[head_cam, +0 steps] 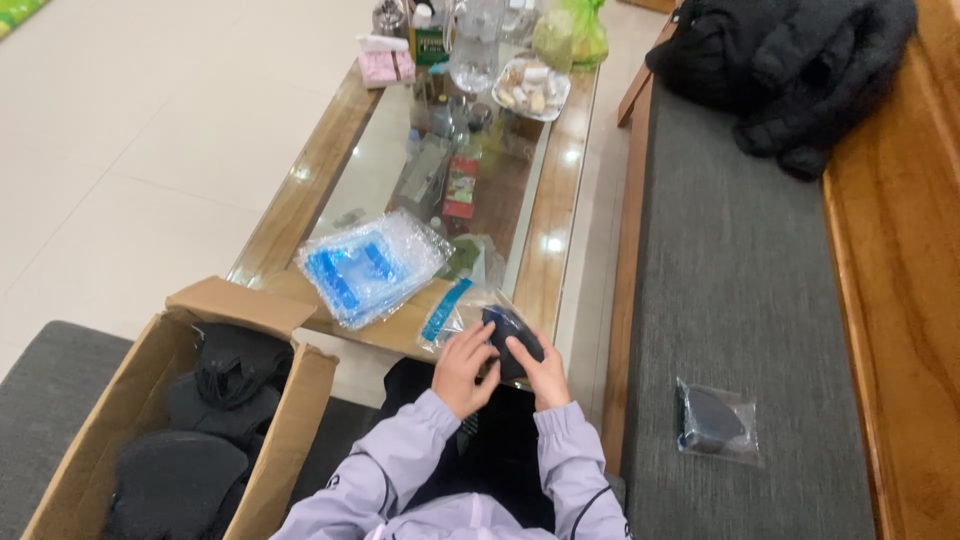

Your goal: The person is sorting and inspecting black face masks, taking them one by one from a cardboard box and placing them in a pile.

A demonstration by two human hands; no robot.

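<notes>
My left hand (462,368) and my right hand (540,374) are both closed on a dark face mask (508,330) that sits partly inside a clear plastic bag with a blue strip (447,308). The bag lies at the near edge of the glass-topped wooden table (562,190). Both arms wear pale lilac sleeves. A stack of empty clear bags with blue strips (368,264) lies on the table to the left of my hands.
An open cardboard box (150,380) of dark masks stands at my left on a grey cushion. One bagged mask (716,420) lies on the grey bench seat (740,270) at right, with a black jacket (790,60) at its far end. Bottles, a plate of snacks (530,88) and a tissue box crowd the table's far end.
</notes>
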